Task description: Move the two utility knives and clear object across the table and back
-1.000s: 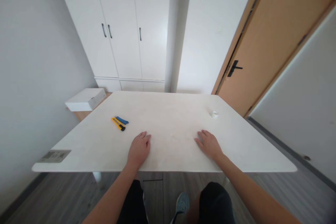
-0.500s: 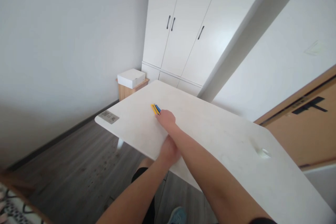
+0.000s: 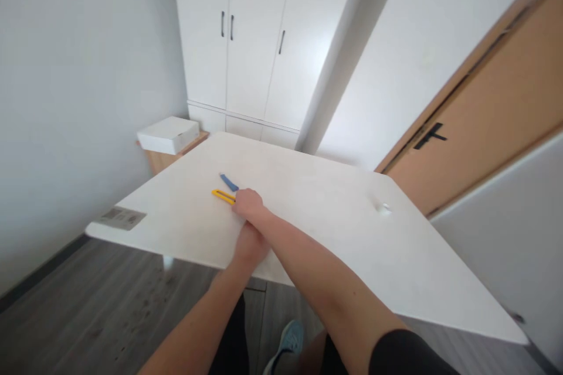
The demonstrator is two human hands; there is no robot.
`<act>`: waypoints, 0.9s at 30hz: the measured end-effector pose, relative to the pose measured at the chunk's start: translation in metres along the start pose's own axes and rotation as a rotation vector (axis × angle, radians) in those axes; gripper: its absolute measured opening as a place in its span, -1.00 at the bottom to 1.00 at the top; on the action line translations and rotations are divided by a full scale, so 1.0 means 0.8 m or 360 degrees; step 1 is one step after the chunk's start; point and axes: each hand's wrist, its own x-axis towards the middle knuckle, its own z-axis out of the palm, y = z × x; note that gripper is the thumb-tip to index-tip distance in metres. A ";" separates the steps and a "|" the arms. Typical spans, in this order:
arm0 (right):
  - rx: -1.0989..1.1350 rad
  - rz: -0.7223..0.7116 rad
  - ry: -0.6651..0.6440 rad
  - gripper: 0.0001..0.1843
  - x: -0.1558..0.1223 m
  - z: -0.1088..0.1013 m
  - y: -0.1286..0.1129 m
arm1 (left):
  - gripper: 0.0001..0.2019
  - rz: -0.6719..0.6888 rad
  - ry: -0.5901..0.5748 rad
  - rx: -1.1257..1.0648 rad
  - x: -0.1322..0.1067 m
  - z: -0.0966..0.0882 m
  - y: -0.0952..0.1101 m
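Head view shows your right hand [image 3: 248, 204] reaching across your left arm, its fingers closed over the near end of the yellow utility knife [image 3: 222, 195], which lies flat on the worktop [image 3: 334, 228] toward its left edge. A blue utility knife [image 3: 229, 181] lies just beyond it, apart. Your left hand [image 3: 250, 244] rests flat by the near edge, partly hidden under your right forearm.

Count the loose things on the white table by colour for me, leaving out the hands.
Yellow: 1, the yellow cutter at the right hand
Blue: 1, the blue cutter
Clear or white: 1, the small tape roll
Grey: 1, the label sheet
Total: 4
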 end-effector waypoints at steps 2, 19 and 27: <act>-0.0025 0.0114 0.0116 -0.64 -0.035 -0.012 0.055 | -0.64 0.0072 -0.0047 0.0083 0.001 -0.003 0.003; -0.0299 0.1132 0.0225 -0.65 -0.376 -0.032 0.587 | -0.55 0.0410 0.0008 0.1004 0.005 0.000 -0.003; -0.0384 0.1132 0.0134 -0.57 -0.306 -0.051 0.544 | -0.63 0.0308 0.0005 0.1037 0.002 -0.002 0.012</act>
